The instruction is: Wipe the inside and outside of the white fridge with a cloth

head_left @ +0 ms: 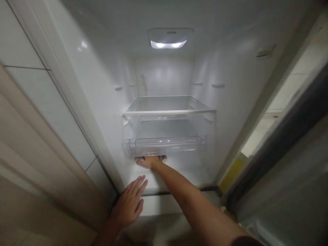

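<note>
My right hand reaches deep into the bottom of an open fridge, under the clear plastic drawer. Its fingers are around a dark brown, elongated item, whose ends show on both sides of the hand; its kind is too blurred to tell. Lower and to the left, my left hand holds nothing, with its fingers stretched out near the front edge of the fridge floor.
A glass shelf with a white front rim spans the fridge above the drawer. A lit lamp is set in the ceiling. The fridge door stands open on the right, and a tiled wall runs along the left.
</note>
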Action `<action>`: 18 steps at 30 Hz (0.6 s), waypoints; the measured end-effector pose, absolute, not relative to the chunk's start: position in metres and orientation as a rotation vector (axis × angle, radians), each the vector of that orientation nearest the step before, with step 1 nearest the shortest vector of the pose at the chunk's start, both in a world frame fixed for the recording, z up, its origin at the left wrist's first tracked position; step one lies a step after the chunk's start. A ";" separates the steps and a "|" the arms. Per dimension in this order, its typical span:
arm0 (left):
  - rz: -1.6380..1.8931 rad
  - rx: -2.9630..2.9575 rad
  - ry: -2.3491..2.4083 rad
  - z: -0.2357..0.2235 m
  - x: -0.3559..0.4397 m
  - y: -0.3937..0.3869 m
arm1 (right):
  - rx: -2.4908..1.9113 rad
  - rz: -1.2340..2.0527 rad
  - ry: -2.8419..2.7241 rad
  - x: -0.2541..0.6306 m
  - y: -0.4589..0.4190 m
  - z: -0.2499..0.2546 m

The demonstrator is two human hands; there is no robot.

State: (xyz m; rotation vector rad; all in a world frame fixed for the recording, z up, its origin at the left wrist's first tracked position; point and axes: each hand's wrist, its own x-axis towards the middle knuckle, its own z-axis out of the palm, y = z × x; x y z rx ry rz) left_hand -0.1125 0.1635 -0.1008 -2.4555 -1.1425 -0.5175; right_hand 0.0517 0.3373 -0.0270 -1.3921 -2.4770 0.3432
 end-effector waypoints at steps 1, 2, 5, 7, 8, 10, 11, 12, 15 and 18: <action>-0.525 -2.458 -1.131 -0.101 -0.113 0.164 | -1.348 0.347 -2.511 0.057 0.327 -0.026; -0.531 -2.458 -1.122 -0.102 -0.113 0.165 | -1.309 0.346 -2.538 0.063 0.317 -0.026; -0.542 -2.456 -1.100 -0.104 -0.114 0.166 | -1.269 0.318 -2.561 0.088 0.289 -0.028; -0.532 -2.463 -1.100 -0.104 -0.114 0.166 | -1.283 0.303 -2.552 0.108 0.275 -0.030; -0.523 -2.469 -1.102 -0.103 -0.114 0.165 | -1.299 0.298 -2.545 0.119 0.271 -0.031; -0.506 -2.478 -1.105 -0.101 -0.113 0.164 | -1.360 0.293 -2.522 0.140 0.267 -0.031; -0.500 -2.480 -1.107 -0.100 -0.112 0.164 | -1.409 0.290 -2.498 0.150 0.268 -0.032; -0.496 -2.481 -1.106 -0.099 -0.112 0.163 | -1.473 0.286 -2.463 0.160 0.270 -0.032; -0.501 -2.486 -1.095 -0.096 -0.111 0.163 | -1.716 0.254 -2.289 0.188 0.281 -0.033; -0.511 -2.501 -1.096 -0.097 -0.112 0.164 | -1.918 0.181 -2.094 0.212 0.298 -0.035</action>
